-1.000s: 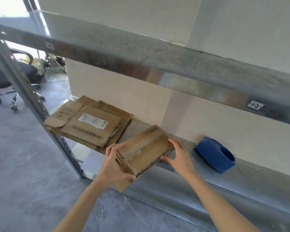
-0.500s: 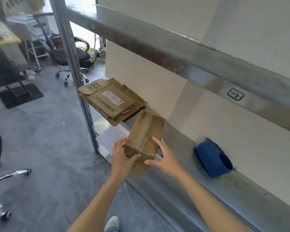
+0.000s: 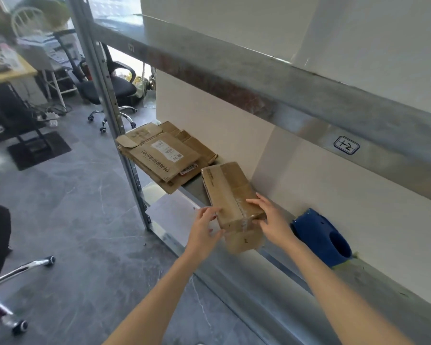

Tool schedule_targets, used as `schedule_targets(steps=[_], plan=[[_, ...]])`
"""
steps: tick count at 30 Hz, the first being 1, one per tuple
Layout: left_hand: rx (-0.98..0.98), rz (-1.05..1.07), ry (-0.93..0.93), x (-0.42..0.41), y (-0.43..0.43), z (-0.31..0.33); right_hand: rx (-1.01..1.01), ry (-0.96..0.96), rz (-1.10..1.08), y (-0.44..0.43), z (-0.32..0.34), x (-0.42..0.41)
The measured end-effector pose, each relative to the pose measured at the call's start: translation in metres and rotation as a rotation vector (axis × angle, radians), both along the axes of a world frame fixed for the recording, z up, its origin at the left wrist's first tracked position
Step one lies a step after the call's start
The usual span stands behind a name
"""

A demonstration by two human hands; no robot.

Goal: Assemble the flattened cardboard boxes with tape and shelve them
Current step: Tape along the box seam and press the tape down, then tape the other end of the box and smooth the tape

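Head view: left hand (image 3: 204, 229) and right hand (image 3: 271, 221), fingers straight, flanked the box (image 3: 230, 192), probably squaring it on the shelf (image 3: 396, 287).

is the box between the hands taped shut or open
Shut: the box's flaps lie flat, with clear tape along the top seam and down the near end.

A black office chair (image 3: 105, 92) stands near a desk (image 3: 10, 70) and a dark floor mat (image 3: 39, 149).

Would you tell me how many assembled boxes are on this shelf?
1: the taped box, on the shelf between the flattened stack and the blue dispenser; others may be out of frame.
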State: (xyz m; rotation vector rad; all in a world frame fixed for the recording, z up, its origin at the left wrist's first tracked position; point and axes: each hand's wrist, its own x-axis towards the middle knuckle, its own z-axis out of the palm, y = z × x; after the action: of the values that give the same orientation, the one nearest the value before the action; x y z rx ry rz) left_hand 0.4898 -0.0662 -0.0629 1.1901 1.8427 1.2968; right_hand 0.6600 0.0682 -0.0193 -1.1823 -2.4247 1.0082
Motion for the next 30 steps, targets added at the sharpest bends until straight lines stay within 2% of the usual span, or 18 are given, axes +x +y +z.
schedule_targets(steps=[7, 11, 17, 23, 26, 30], plan=[[-0.047, -0.092, 0.163, -0.002, 0.039, -0.012, 0.043, -0.048, -0.047, 0.029, -0.012, 0.011], [-0.083, -0.116, 0.204, 0.007, 0.044, -0.019, 0.037, -0.125, -0.023, 0.035, -0.023, 0.019], [-0.119, -0.102, 0.258, 0.014, 0.046, -0.018, 0.010, -0.146, 0.016, 0.045, -0.024, 0.026], [-0.212, -0.076, 0.568, 0.010, 0.039, -0.002, 0.093, -0.205, 0.083, 0.043, -0.009, 0.036], [-0.213, -0.049, 0.709, 0.010, 0.034, 0.006, 0.183, -0.169, 0.023, 0.040, -0.002, 0.055], [-0.253, -0.006, 0.818, 0.016, 0.029, 0.012, 0.281, -0.257, -0.100, 0.039, 0.001, 0.093]])
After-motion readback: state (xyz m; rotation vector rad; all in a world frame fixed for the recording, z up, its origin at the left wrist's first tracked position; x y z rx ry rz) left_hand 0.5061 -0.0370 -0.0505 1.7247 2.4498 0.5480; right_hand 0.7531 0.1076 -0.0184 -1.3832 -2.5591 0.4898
